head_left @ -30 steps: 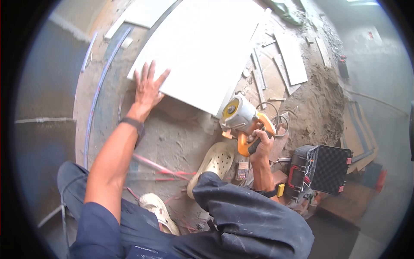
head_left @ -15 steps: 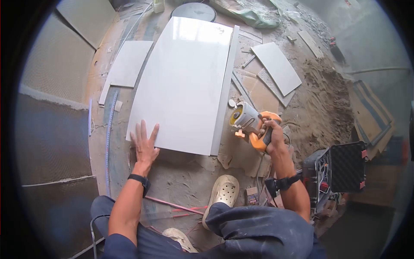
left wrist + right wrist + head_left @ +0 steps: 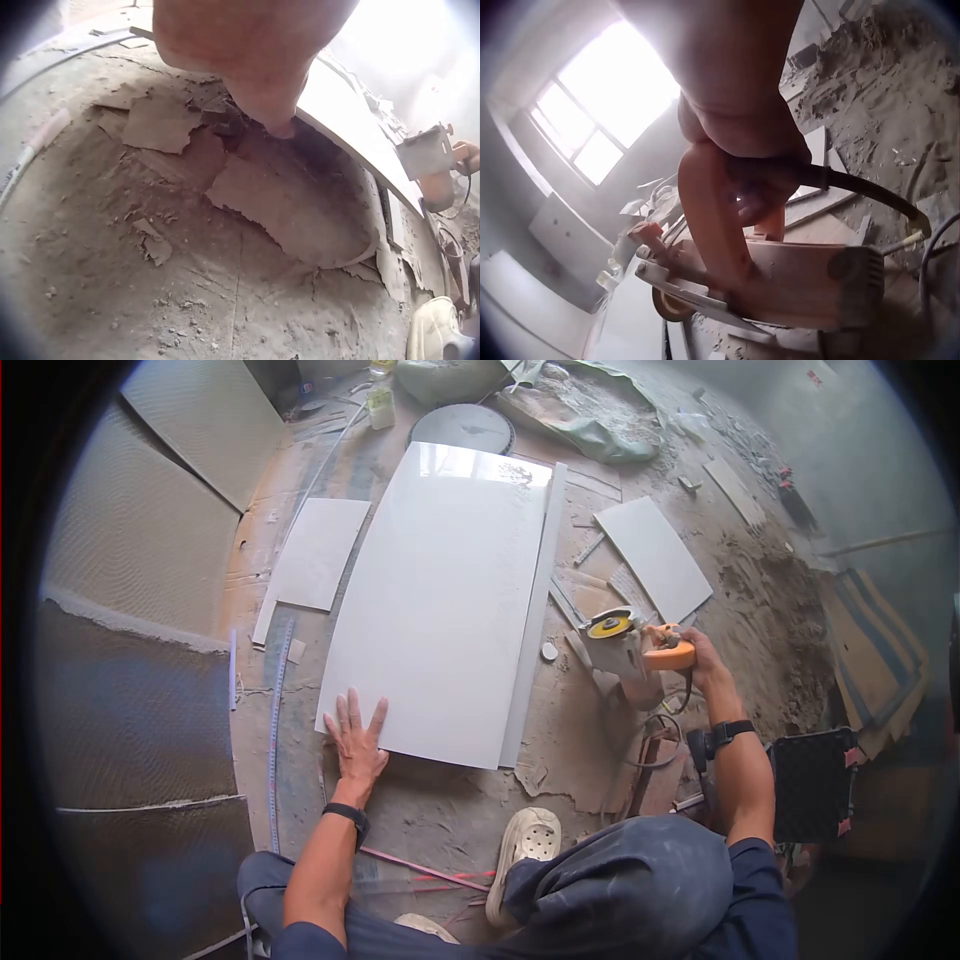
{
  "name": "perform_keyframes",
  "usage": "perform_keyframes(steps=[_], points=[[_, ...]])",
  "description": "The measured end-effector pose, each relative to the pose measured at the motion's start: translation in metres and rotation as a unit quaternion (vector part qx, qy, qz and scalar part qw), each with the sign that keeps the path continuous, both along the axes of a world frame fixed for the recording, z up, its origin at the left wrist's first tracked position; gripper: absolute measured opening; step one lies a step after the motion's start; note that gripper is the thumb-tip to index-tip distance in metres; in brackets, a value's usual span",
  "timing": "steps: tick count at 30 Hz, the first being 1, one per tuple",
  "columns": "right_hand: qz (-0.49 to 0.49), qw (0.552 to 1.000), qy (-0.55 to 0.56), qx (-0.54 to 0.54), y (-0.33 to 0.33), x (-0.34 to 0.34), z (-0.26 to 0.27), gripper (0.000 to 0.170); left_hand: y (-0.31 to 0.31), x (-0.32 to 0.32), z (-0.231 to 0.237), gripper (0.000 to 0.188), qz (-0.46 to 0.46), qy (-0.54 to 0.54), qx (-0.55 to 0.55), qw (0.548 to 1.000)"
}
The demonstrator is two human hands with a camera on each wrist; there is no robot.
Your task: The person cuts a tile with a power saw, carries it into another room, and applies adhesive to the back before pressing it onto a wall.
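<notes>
A large white tile [image 3: 440, 610] lies lengthwise in front of me, with a narrow strip [image 3: 535, 630] along its right edge. My left hand [image 3: 360, 750] rests on its near left corner, fingers spread and straight. In the left wrist view, that hand [image 3: 251, 56] is at the tile's edge over dusty ground. To the right of the tile, my right hand [image 3: 708, 662] grips the orange handle of a handheld tile saw [image 3: 672, 656]. Its yellow disc blade [image 3: 609, 627] faces upward. In the right wrist view, the fingers wrap round the handle [image 3: 709, 202], with the cord trailing right.
Smaller white tile pieces [image 3: 322, 555] lie left, and another offcut [image 3: 655, 555] lies right. A measuring tape [image 3: 281, 730] runs along the floor at left. Sand [image 3: 765, 615], flat cardboard [image 3: 870, 650] and an open toolbox lid [image 3: 812, 785] are on the right. A round disc [image 3: 462, 428] lies beyond the tile.
The right hand has carried the saw rightward from the tile's near right corner and turned it blade up. The left hand stays on the tile's corner. The head view has tilted upward.
</notes>
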State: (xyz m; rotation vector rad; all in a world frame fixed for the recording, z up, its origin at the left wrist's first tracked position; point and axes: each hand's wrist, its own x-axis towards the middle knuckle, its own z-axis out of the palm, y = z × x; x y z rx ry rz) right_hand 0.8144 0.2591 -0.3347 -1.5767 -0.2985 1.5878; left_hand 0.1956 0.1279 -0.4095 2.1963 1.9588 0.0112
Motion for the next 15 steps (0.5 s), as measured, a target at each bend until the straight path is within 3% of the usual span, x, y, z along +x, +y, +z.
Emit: perform_keyframes(steps=[1, 4, 5, 7, 15], points=[[0.004, 1.0, 0.001, 0.0, 0.007, 0.014, -0.009, 0.038, -0.001, -0.001, -0.002, 0.118, 0.004, 0.001, 0.0, 1.0], [0.011, 0.989, -0.149, 0.012, 0.032, 0.036, -0.03, 0.035, -0.001, -0.001, -0.009, 0.122, -0.007, 0.038, 0.024, 0.999], [0.011, 0.989, -0.148, 0.012, 0.032, 0.032, -0.026, 0.035, -0.001, -0.001, -0.01, 0.122, -0.009, 0.048, 0.024, 0.998], [0.026, 0.965, -0.26, 0.008, 0.034, 0.019, -0.011, 0.042, 0.0, 0.0, -0.008, 0.123, -0.009, 0.06, 0.027, 0.998], [0.056, 0.898, -0.434, 0.053, 0.027, 0.038, -0.046, 0.047, 0.006, 0.007, 0.026, 0.127, -0.013, 0.028, -0.074, 0.997]])
